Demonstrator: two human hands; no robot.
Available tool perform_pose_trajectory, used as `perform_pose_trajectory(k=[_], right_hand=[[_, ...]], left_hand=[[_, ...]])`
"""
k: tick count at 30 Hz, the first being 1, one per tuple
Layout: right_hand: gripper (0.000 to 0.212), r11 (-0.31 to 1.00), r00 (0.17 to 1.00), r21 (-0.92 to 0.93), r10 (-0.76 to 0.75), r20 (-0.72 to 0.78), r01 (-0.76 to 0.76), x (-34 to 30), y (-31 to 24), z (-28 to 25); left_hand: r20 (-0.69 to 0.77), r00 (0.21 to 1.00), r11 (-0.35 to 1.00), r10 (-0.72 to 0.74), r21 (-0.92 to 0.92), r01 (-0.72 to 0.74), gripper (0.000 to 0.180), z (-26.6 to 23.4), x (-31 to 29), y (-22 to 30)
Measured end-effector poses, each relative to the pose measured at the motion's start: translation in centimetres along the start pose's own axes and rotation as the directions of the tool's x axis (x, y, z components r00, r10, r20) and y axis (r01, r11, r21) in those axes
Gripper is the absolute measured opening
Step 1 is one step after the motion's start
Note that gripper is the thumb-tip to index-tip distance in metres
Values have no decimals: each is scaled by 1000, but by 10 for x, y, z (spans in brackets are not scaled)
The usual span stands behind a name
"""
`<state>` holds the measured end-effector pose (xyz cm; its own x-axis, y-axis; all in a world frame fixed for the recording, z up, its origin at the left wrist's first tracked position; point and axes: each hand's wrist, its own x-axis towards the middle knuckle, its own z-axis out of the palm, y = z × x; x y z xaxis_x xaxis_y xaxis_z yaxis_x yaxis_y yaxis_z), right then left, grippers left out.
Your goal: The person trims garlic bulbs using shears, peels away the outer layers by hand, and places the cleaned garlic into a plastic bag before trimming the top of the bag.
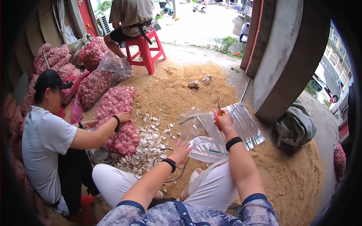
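Note:
My right hand point(225, 122) is closed around a pair of scissors point(218, 113) with red-orange handles, its blades pointing away from me. My left hand point(181, 152) has its fingers stretched out and apart at the near left edge of a clear plastic bag point(200, 126) with a green stripe. Whether the fingertips touch the bag, I cannot tell. The bag lies over my knee side, between both hands. A silvery reflective sheet point(247, 126) with green stripes spreads out just right of my right hand. Loose garlic cloves and peelings point(149, 147) are heaped left of my left hand.
At the left a co-worker point(51, 128) handles a red mesh sack of garlic point(117, 109); more sacks point(52, 58) pile behind. Another person sits on a red stool point(145, 49) at the back. Chaff point(286, 173) covers the floor. A dark green bundle point(296, 126) lies beside the pillar point(286, 56).

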<state>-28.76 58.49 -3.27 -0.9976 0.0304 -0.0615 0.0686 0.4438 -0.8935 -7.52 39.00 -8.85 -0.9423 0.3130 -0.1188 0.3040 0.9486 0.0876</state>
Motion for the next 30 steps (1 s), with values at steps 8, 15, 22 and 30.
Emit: perform_pose_trajectory(k=[8, 15, 22, 30], right_hand=[[39, 998, 996, 58, 32, 84, -37, 1, -9, 3], [42, 960, 993, -254, -121, 0, 117, -19, -47, -5], [41, 940, 996, -331, -83, 19, 84, -20, -49, 0], [42, 953, 998, -303, 12, 57, 6, -20, -47, -2]], left_hand=[[42, 993, 994, 110, -3, -110, 82, -1, 25, 1], [177, 973, 988, 146, -83, -133, 46, 33, 39, -2], [332, 927, 984, 176, -22, -179, 28, 43, 28, -10], [-16, 986, 940, 169, -299, -166, 65, 43, -3, -24]])
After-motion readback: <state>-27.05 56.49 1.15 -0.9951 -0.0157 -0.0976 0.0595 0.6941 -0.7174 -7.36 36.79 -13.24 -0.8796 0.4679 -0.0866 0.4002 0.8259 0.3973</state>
